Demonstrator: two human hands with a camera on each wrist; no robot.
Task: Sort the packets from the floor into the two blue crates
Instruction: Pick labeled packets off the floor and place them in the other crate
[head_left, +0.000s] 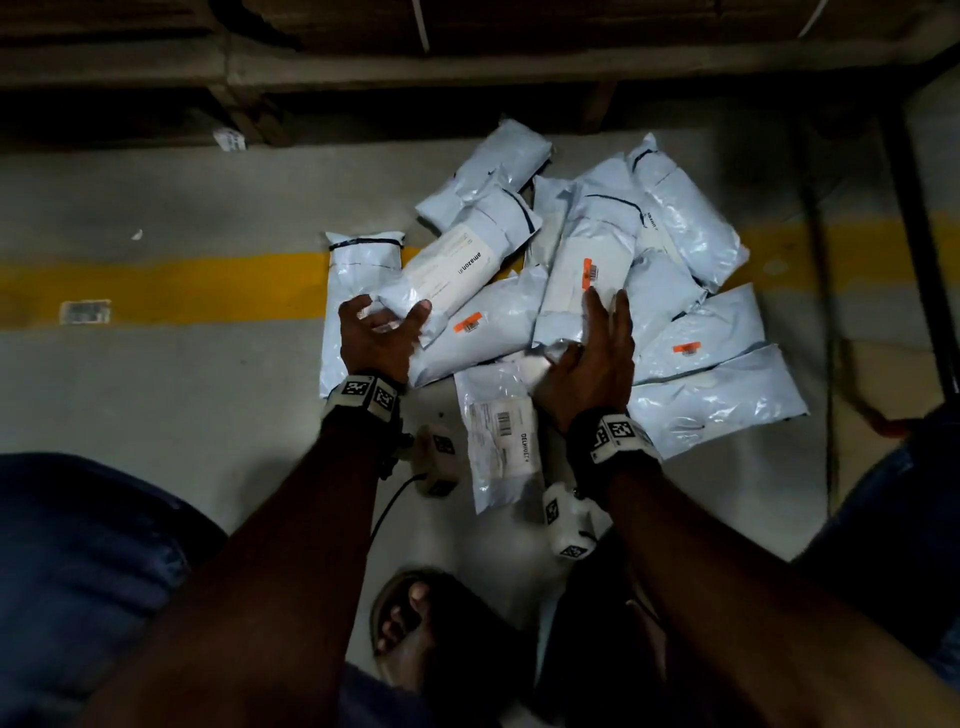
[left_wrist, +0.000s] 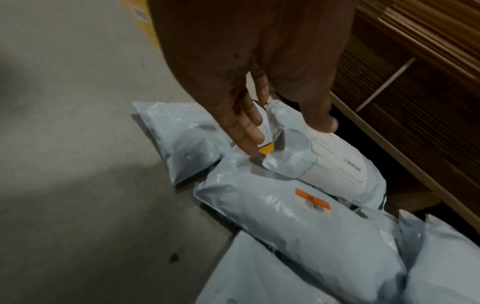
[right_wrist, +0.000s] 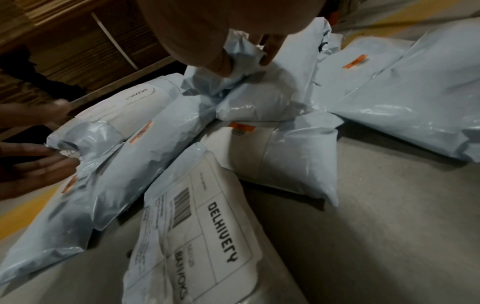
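Several pale grey poly packets (head_left: 691, 353) lie heaped on the concrete floor. My left hand (head_left: 389, 312) grips the near end of the Amazon-labelled packet (head_left: 452, 265), thumb on its white label (left_wrist: 335, 164) and fingers (left_wrist: 249, 131) on the other side. My right hand (head_left: 584, 325) holds the near end of a long packet with an orange sticker (head_left: 587, 280). In the right wrist view its thumb and a finger pinch that packet's crumpled end (right_wrist: 244, 59). A packet labelled Delhivery (head_left: 501, 436) lies nearest me, between my wrists. No blue crate shows in any view.
A yellow floor line (head_left: 182, 291) runs under the heap. Stacked cardboard (head_left: 467, 52) stands behind it, and a dark metal post (head_left: 919, 234) rises at the right. My knees (head_left: 78, 545) and a sandalled foot (head_left: 410, 623) are close below. A label scrap (head_left: 85, 312) lies on the floor at the left.
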